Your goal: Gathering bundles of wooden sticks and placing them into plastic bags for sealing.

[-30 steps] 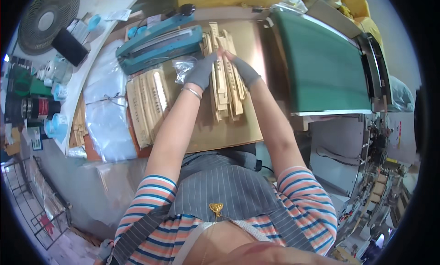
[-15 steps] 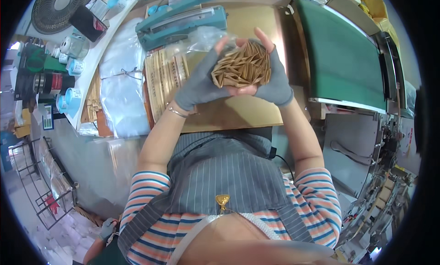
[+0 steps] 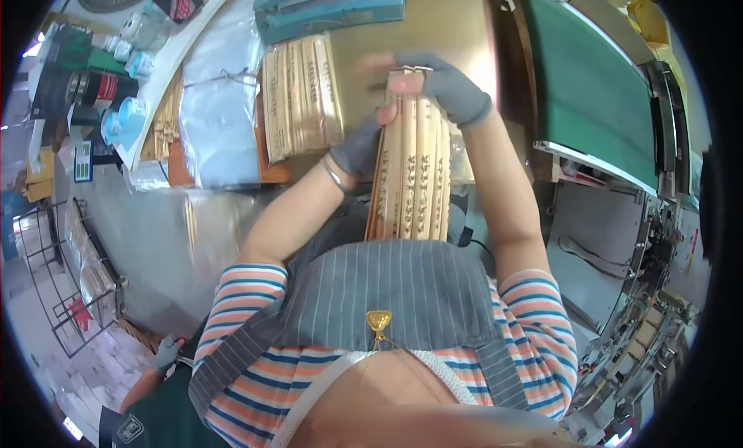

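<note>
A thick bundle of long, narrow tan paper packets [image 3: 418, 169] with dark print lies lengthwise toward my body, its near end close to my apron. On its left side, my left hand [image 3: 358, 147] in a grey fingerless glove grips it, the thumb on top near the far end. My right hand [image 3: 453, 92], gloved the same way, is closed over the far end; one finger stretched to the left is blurred. Left of my hands, a similar row of paper packets [image 3: 302, 99] lies in what looks like clear plastic.
A teal bag sealer [image 3: 333, 10] stands at the back of the table. Clear plastic bags [image 3: 219, 99] lie stacked at left, tied with cord. A green-topped surface [image 3: 592, 92] is at right. A co-worker's gloved hand [image 3: 166, 351] shows at lower left.
The bundle has tipped from its pleated end facing me to lying lengthwise, nearer my body. My right hand has shifted onto its far end, my left along its side. The view has shifted slightly.
</note>
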The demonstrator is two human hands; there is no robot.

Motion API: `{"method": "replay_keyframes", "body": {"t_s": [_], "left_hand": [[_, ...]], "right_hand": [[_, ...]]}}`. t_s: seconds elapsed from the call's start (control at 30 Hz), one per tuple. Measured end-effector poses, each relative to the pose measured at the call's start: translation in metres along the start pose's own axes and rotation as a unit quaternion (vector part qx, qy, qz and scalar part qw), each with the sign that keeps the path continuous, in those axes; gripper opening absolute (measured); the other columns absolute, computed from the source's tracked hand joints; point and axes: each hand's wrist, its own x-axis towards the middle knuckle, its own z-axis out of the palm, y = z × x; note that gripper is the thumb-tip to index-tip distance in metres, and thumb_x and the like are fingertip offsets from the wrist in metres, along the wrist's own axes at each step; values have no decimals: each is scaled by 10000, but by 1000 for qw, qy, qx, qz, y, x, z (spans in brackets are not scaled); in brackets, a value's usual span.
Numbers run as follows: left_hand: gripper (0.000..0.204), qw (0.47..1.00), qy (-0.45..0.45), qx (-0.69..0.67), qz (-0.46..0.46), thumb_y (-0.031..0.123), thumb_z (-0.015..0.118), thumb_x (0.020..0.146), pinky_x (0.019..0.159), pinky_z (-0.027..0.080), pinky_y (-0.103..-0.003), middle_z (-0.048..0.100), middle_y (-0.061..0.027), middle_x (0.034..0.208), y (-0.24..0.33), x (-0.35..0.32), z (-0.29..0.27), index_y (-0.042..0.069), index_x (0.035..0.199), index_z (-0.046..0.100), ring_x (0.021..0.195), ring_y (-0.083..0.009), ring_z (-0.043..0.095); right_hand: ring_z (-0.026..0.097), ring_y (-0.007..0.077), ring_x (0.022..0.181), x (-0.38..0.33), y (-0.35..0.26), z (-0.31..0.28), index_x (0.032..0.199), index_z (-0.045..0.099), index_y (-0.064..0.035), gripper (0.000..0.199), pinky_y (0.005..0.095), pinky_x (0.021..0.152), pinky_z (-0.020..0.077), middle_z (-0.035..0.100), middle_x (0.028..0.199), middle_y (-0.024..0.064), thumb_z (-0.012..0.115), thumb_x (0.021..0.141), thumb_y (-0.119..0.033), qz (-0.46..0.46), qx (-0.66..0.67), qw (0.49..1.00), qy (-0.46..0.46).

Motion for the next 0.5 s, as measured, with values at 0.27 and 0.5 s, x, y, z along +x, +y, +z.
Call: {"method": "replay_keyframes", "body": {"t_s": [0.27,0.5], "left_hand": [[405,865,244,342,273,359,398,988,583,489,-253,647,-18,894,87,-19,-11,78,1229,563,654,-138,618],[133,632,175,612,442,176,624,867,501,418,-276,565,-65,655,27,-41,33,58,920,589,535,-184,544]], "right_hand": [[585,267,958,-9,51,4,1267,471,38,652,369,889,469,610,986,159,655,738,-295,38,245,967,-65],[511,256,1172,-15,54,26,1374,363,21,646,363,980,431,486,1303,173,393,945,-460,-111,166,980,-20]]}}
